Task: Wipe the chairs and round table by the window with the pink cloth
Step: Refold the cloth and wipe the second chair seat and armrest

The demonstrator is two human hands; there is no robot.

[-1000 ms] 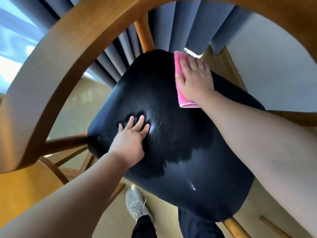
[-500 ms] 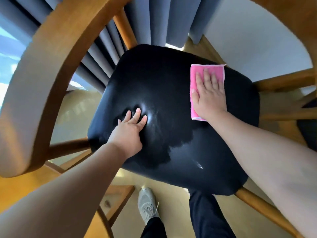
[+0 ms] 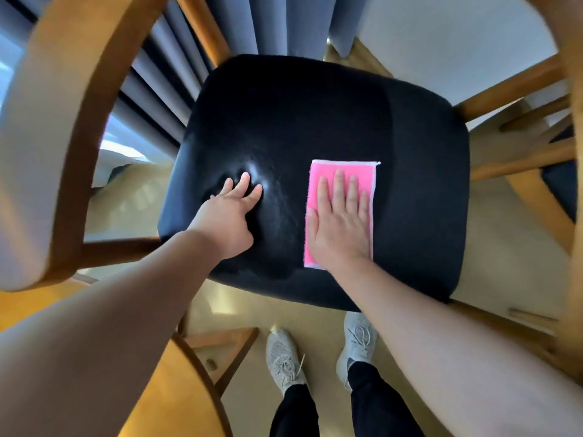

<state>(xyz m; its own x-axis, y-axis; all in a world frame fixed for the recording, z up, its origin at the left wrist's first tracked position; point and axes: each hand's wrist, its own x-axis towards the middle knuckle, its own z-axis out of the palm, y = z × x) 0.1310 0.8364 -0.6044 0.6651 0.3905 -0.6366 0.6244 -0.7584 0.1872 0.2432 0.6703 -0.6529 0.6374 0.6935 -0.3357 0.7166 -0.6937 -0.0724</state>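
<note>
The pink cloth (image 3: 344,170) lies flat as a folded rectangle on the black seat (image 3: 299,115), right of frame centre, w/ the right hand (image 3: 340,225) spread on top of it: palm down, fingers straight and together, nothing gripped, just pressing. Flat-palm contact likely puts even pressure over the whole pad, so each pass covers a wide strip. The left hand (image 3: 227,216), centre-left, is also open; its fingertips push into the cushion and dent it, prob. to brace the body and steady the chair vs. the wiping force. The seat shows a glossy patch around the left hand and a matte zone toward the upper right, maybe damp vs. dry, can't say for sure. The curved wooden armrest (image 3: 56,121) arcs across the left of the frame, w/ grey curtains (image 3: 284,23) at top. Grey shoes (image 3: 285,362) stand at bottom centre, close to the seat's front edge. No brand, label or legible writing visible anywhere, incl. on the cloth and shoes.
</note>
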